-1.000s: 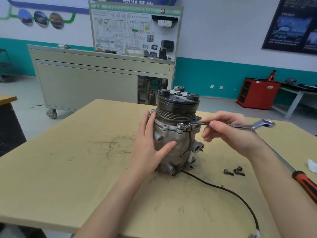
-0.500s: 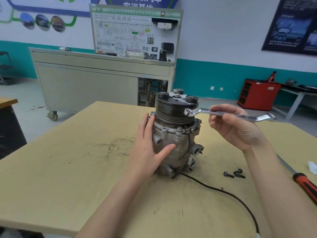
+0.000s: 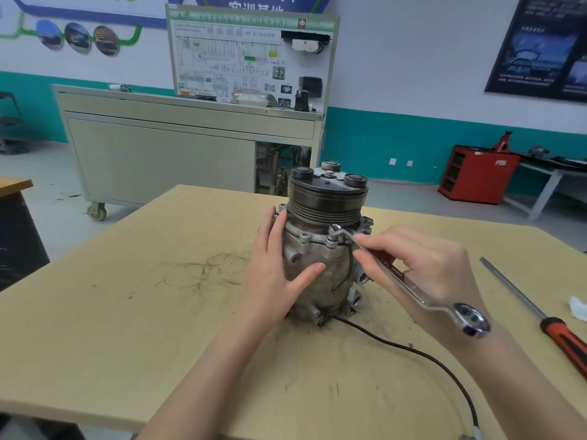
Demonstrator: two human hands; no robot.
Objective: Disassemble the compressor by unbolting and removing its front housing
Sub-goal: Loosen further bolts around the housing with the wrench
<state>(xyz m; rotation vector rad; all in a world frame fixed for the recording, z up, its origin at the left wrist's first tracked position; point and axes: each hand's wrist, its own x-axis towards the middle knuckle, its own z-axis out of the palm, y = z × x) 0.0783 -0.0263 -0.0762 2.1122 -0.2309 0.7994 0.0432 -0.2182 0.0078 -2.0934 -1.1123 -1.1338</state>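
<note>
On the tan table [image 3: 127, 312], the compressor [image 3: 320, 249] stands upright between 2 hands. The left hand [image 3: 276, 274] presses its side, fingers straight and together, thumb across the front. The right hand [image 3: 428, 268] pinches the wrench [image 3: 409, 286] by its shank, the far end seated on a flange bolt [image 3: 333, 238].

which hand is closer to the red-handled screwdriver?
Right. The right hand, gripping the wrench, sits just left of the screwdriver; the left hand rests on the compressor, farther left.
</note>
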